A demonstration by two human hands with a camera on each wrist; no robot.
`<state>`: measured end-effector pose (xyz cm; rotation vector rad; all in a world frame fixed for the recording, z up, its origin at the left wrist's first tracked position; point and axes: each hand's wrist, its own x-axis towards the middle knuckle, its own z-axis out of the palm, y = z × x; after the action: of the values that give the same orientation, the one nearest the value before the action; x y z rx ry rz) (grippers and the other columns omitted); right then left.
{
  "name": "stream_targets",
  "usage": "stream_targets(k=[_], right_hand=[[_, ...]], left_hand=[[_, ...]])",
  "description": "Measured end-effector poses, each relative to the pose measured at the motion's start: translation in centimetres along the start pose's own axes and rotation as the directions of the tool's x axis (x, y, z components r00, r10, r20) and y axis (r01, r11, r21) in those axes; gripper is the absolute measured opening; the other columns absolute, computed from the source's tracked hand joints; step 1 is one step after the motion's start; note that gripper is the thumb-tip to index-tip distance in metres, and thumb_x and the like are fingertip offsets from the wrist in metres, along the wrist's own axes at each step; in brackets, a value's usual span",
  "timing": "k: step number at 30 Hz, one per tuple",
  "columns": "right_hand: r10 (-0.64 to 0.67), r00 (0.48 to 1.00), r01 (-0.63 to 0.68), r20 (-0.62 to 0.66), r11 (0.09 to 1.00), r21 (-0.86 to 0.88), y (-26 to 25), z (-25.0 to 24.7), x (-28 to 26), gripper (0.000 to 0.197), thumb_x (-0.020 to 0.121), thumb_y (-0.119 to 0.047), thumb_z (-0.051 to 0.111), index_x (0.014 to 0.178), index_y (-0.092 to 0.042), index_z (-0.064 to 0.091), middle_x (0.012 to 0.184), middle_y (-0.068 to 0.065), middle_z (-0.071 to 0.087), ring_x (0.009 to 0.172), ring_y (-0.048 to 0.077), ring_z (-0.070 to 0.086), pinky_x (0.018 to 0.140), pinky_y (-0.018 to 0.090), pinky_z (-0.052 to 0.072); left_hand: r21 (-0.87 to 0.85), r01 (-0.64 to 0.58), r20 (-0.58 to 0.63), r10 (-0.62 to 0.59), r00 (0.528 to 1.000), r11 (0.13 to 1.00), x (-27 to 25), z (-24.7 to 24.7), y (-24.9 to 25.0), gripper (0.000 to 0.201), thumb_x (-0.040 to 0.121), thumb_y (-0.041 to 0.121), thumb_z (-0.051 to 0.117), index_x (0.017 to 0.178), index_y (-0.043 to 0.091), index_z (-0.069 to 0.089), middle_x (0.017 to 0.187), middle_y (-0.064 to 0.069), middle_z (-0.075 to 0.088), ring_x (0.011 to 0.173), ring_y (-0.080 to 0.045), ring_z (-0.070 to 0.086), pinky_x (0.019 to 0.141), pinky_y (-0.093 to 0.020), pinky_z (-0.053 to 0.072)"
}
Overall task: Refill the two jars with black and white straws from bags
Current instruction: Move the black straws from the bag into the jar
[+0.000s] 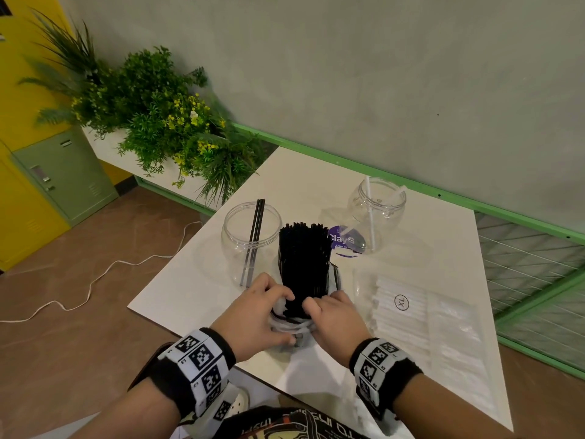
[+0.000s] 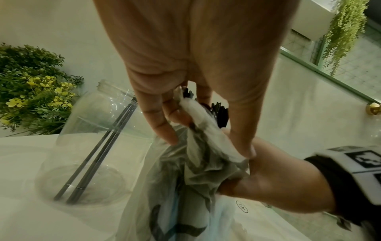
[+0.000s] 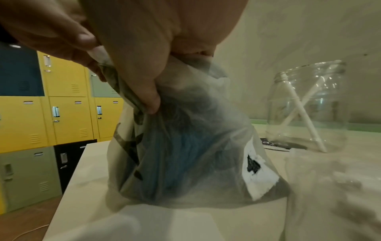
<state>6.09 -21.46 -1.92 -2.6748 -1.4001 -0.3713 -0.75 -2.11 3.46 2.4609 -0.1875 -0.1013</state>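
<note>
Two clear jars stood on the white table (image 1: 443,248), both open-topped. The left jar (image 1: 251,239) held 2 black straws leaning on its rim; the right jar (image 1: 376,210) held 2 white straws, crossed in the right wrist view. One thick bundle of black straws (image 1: 304,258) stood upright between the jars, nearer the left one, too dense to count. Its lower end sat in one thin translucent bag (image 3: 185,154), with the bag's plastic bunched down around the base.

Both hands were on that bag. The left hand (image 1: 259,315) had fingers curled over the bunched plastic on the bundle's left side, thumb and fingers pinching the film in the left wrist view. The right hand (image 1: 335,318) gripped the crumpled plastic on the right side, fingers closed into the folds. The two hands sat just beside each other, nearly touching at the bag's neck.

One second bag (image 1: 421,315) lay flat on the table to the right, full of white straws, count not readable, with a round "XL" mark on it. One purple-printed item (image 1: 346,240) lay between bundle and right jar, partly hidden.

One planter of green and yellow foliage (image 1: 158,122) stood off the table's far left corner. One white cable (image 1: 95,280) trailed on the floor.
</note>
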Motion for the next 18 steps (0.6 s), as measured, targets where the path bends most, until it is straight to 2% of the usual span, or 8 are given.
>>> stream_targets(k=[3, 5, 8, 11, 14, 15, 16, 18], right_hand=[[0.030, 1.000, -0.029, -0.007, 0.999, 0.025, -0.1, 0.3, -0.2, 0.046, 0.048, -0.010, 0.063, 0.079, -0.022, 0.031, 0.051, -0.006, 0.046, 0.045, 0.018, 0.044, 0.066, 0.028, 0.032], [0.074, 0.997, -0.072, -0.034, 0.995, 0.071, -0.1, 0.5, -0.6, 0.031, 0.055, -0.009, 0.046, 0.077, -0.023, 0.029, 0.050, -0.006, 0.045, 0.044, 0.019, 0.042, 0.065, 0.027, 0.037], [0.103, 0.994, -0.097, -0.034, 0.985, 0.143, 0.0, 0.8, -1.1, 0.022, 0.059, -0.013, 0.037, 0.077, -0.023, 0.030, 0.055, -0.007, 0.050, 0.048, 0.019, 0.046, 0.070, 0.025, 0.035], [0.108, 0.994, -0.105, -0.008, 0.977, 0.188, 0.1, 0.4, -1.8, 0.017, 0.064, -0.018, 0.042, 0.078, -0.024, 0.034, 0.061, -0.008, 0.053, 0.053, 0.016, 0.051, 0.078, 0.023, 0.036], [0.119, 0.993, -0.120, 0.020, 0.971, 0.205, 0.2, 0.1, -2.5, 0.014, 0.068, -0.022, 0.044, 0.081, -0.025, 0.040, 0.066, -0.010, 0.055, 0.059, 0.014, 0.054, 0.086, 0.022, 0.036], [0.122, 0.992, -0.125, 0.027, 0.969, 0.213, 0.2, 0.0, -2.5, 0.014, 0.069, -0.022, 0.045, 0.083, -0.025, 0.044, 0.068, -0.010, 0.056, 0.061, 0.013, 0.055, 0.087, 0.022, 0.035], [0.123, 0.992, -0.128, 0.035, 0.967, 0.220, 0.2, -0.1, -2.5, 0.015, 0.069, -0.023, 0.046, 0.085, -0.025, 0.048, 0.070, -0.010, 0.057, 0.064, 0.012, 0.056, 0.089, 0.023, 0.035], [0.105, 0.993, -0.115, 0.057, 0.966, 0.233, 0.2, -0.2, -2.3, 0.019, 0.073, -0.026, 0.049, 0.090, -0.025, 0.058, 0.076, -0.010, 0.059, 0.072, 0.010, 0.055, 0.092, 0.024, 0.034]], left_hand=[[0.084, 0.029, 0.006, -0.030, 1.000, 0.996, 0.2, 0.3, 0.2, 0.060, 0.067, 0.034, 0.079, 0.116, 0.031, 0.044, 0.109, 0.011, 0.031, 0.089, -0.009, 0.050, 0.080, -0.020, 0.043], [0.138, 0.052, -0.044, -0.047, 0.998, 0.989, 0.4, 0.4, 0.4, 0.050, 0.073, 0.022, 0.073, 0.113, 0.026, 0.044, 0.109, 0.009, 0.033, 0.080, -0.012, 0.050, 0.069, -0.019, 0.038], [0.085, 0.066, -0.083, -0.059, 0.995, 0.994, 0.5, 0.5, 0.5, 0.039, 0.074, 0.014, 0.065, 0.105, 0.026, 0.044, 0.104, 0.010, 0.033, 0.070, -0.009, 0.045, 0.064, -0.018, 0.034], [-0.131, 0.052, -0.112, -0.066, 0.991, 0.990, 0.4, 0.4, 0.3, 0.039, 0.067, 0.028, 0.060, 0.102, 0.031, 0.042, 0.106, 0.012, 0.037, 0.088, -0.006, 0.051, 0.075, -0.024, 0.045], [-0.350, 0.242, -0.215, -0.329, 0.920, 0.905, 0.4, 0.1, -0.3, 0.047, 0.069, 0.051, 0.062, 0.103, 0.027, 0.039, 0.109, 0.006, 0.044, 0.092, -0.011, 0.057, 0.079, -0.030, 0.046], [-0.395, 0.340, -0.152, -0.426, 0.892, 0.853, 0.5, -0.3, -0.4, 0.053, 0.070, 0.061, 0.063, 0.102, 0.026, 0.040, 0.107, 0.004, 0.048, 0.089, -0.014, 0.060, 0.077, -0.032, 0.048], [-0.415, 0.442, -0.015, -0.491, 0.871, 0.795, 0.6, -0.6, -0.1, 0.058, 0.069, 0.070, 0.060, 0.102, 0.026, 0.042, 0.104, 0.002, 0.054, 0.086, -0.016, 0.063, 0.074, -0.033, 0.051], [-0.404, 0.581, 0.304, -0.495, 0.814, 0.706, 1.0, -0.8, 0.6, 0.057, 0.071, 0.074, 0.057, 0.105, 0.029, 0.051, 0.100, 0.001, 0.064, 0.083, -0.015, 0.068, 0.070, -0.031, 0.054]])
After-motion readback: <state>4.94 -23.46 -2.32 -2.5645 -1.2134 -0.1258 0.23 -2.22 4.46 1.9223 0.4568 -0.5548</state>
